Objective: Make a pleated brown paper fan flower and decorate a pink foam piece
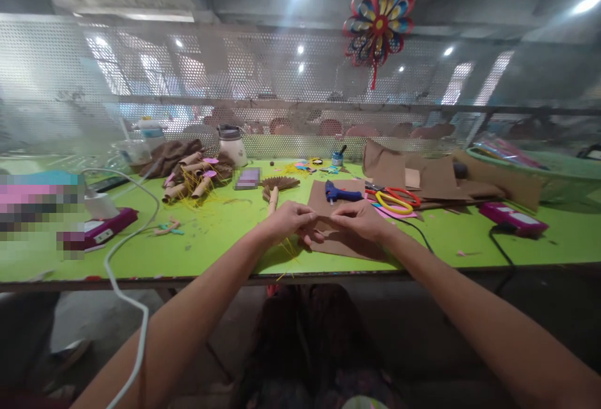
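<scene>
Cardboard sheet (339, 247) | beneath left hand (291, 218) and right hand (364, 218) | fingertips meeting

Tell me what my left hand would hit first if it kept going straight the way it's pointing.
Your left hand would likely meet the right hand first, fingertips almost touching; beyond lies the glue gun. Depth unclear.

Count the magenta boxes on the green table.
2: one magenta box at left, under a white charger; another at right, by a black cable. More may be hidden.

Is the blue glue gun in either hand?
No, the glue gun lies on the brown card sheet beyond the left hand and right hand, touched by neither.
</scene>
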`<state>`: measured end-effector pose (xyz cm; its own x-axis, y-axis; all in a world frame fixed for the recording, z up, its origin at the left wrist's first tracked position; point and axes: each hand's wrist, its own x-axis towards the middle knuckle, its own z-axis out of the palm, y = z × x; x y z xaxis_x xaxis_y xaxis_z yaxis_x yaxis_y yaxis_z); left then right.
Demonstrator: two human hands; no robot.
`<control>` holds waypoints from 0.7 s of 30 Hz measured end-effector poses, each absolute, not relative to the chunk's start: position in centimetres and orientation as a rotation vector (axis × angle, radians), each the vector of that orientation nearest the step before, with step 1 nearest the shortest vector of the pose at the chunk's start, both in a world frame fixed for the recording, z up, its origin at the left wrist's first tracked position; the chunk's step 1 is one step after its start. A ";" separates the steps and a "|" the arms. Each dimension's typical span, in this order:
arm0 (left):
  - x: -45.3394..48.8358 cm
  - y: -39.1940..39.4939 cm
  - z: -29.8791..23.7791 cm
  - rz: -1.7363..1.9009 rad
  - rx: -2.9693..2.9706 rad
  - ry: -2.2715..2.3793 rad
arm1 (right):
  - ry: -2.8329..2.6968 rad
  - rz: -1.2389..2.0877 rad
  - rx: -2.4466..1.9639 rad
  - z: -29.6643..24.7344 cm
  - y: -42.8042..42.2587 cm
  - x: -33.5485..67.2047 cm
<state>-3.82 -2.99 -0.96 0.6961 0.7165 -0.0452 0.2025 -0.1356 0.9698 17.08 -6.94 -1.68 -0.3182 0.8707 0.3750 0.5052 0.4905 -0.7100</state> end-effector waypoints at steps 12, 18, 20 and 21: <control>-3.4 -3.9 0.1 0.556 1.992 0.865 | -1.968 0.654 -1.164 -2.5 -6.5 16.8; -3.3 -3.9 0.0 0.529 1.859 0.815 | -1.993 0.609 -1.152 -2.5 -6.7 16.7; -3.2 -4.1 0.2 0.559 1.868 0.851 | -1.983 0.621 -1.155 -2.4 -6.8 16.7; -3.2 -4.1 0.3 0.581 1.881 0.875 | -1.970 0.636 -1.164 -2.4 -6.9 16.7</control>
